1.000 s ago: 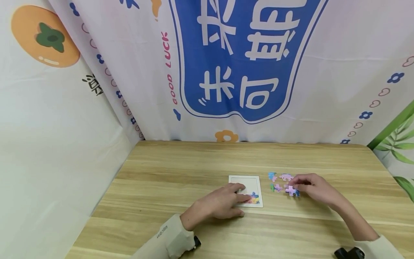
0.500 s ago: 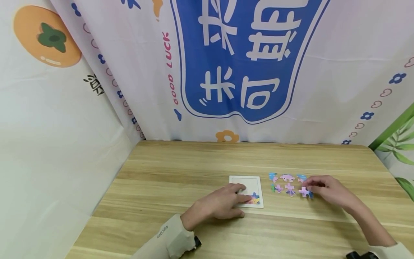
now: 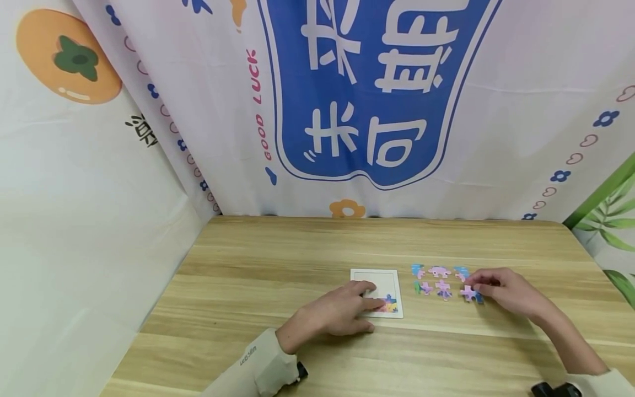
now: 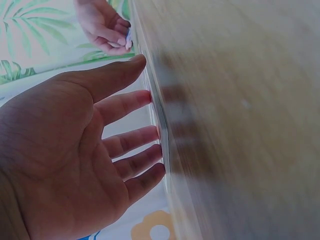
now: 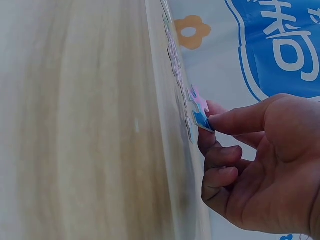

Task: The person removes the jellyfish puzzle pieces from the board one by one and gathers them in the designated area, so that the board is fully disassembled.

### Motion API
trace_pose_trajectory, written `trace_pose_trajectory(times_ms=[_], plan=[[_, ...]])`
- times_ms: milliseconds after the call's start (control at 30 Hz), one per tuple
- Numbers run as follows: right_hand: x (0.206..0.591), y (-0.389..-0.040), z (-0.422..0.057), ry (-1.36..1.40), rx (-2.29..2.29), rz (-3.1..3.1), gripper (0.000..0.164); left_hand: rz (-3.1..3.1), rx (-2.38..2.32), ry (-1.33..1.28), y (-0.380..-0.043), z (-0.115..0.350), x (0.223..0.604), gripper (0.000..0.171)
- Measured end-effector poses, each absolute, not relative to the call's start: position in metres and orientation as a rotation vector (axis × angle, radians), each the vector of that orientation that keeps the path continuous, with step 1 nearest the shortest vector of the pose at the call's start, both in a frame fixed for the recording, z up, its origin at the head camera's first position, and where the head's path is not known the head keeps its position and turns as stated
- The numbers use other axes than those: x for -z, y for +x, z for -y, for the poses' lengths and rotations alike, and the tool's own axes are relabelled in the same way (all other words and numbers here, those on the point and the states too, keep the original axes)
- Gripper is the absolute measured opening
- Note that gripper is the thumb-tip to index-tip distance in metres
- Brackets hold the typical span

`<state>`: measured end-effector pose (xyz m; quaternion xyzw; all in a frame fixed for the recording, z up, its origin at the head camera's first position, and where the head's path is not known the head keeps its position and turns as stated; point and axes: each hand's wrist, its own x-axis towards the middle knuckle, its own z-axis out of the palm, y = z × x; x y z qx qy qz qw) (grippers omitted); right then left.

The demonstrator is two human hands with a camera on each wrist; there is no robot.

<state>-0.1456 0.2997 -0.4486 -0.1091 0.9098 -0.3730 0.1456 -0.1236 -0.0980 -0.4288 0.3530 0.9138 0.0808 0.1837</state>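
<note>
A pink-and-blue puzzle piece (image 5: 199,111) sits pinched at the tips of the right grip (image 3: 501,290), thumb pressed against its blue end; whether its lower edge touches the desk (image 3: 278,242) is hard to tell. It is probably light, stiff card, best taken by its flat faces, since the thin knobs could bend. Five other pieces (image 3: 440,271) lie just left of this grip. Farther left, the left grip (image 3: 339,310), fingers spread and nearly straight, rests on a white puzzle tray (image 3: 381,280).
</note>
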Motion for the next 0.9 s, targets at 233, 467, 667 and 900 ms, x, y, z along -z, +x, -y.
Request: trace_pose_trajectory(times_ms=[233, 467, 667, 900], plan=[[0.4483, -0.1470, -0.3003, -0.311, 1.068, -2.620, 0.022, -2.575, -0.227, 1.005, -0.1241, 0.0978, 0.4285, 0.059], [0.4480, -0.1485, -0.2999, -0.331, 1.048, -2.635, 0.023, -2.570, -0.237, 0.995, -0.1246, 0.0976, 0.4285, 0.059], [0.4512, -0.1508, -0.2993, -0.345, 1.019, -2.665, 0.022, -2.576, -0.226, 0.998, -0.1246, 0.0983, 0.4292, 0.059], [0.4514, -0.1496, -0.3014, -0.382, 1.024, -2.695, 0.020, -2.578, -0.220, 1.011, -0.1251, 0.0980, 0.4298, 0.059]])
